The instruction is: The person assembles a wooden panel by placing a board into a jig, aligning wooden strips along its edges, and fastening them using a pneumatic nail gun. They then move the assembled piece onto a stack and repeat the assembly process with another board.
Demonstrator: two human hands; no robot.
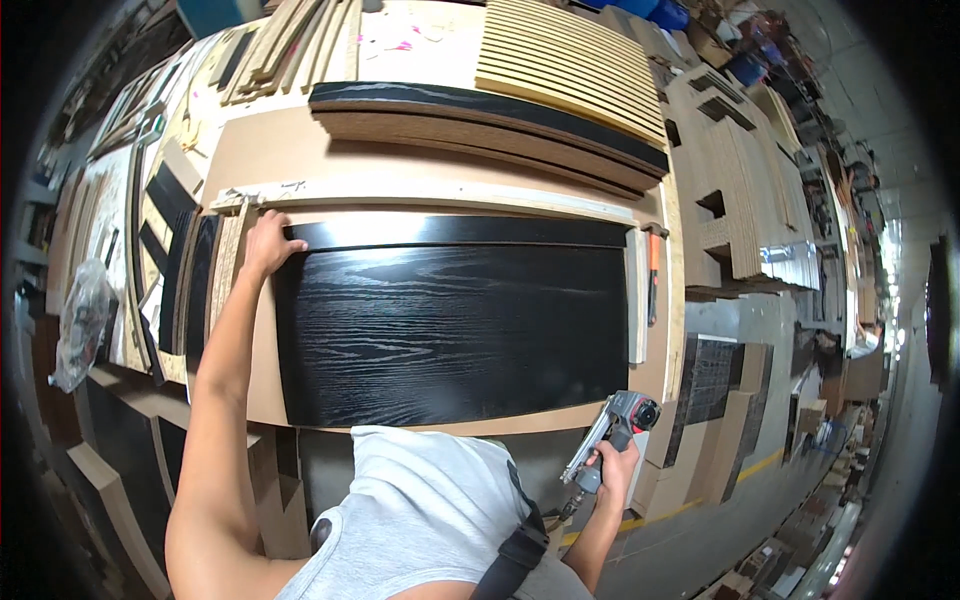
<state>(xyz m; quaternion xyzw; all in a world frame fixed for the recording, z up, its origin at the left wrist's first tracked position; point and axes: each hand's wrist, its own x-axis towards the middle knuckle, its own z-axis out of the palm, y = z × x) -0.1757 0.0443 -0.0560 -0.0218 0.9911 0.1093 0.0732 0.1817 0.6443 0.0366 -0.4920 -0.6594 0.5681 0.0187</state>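
A black wood-grained panel lies flat on the bench before me. Along its far edge runs a narrow black strip, backed by a pale wooden rail. My left hand grips the strip's left end, thumb on the near side and fingers toward the rail. In my right hand is a grey and red pneumatic nail gun, held near the panel's front right corner. Its hose fitting points down toward my body. A short white batten lies against the panel's right end.
Right of the batten lies an orange-handled hammer. Stacked black-topped boards and a slatted panel occupy the far side. Loose strips crowd the far left. Notched boards are piled at right, and panels stand on the floor.
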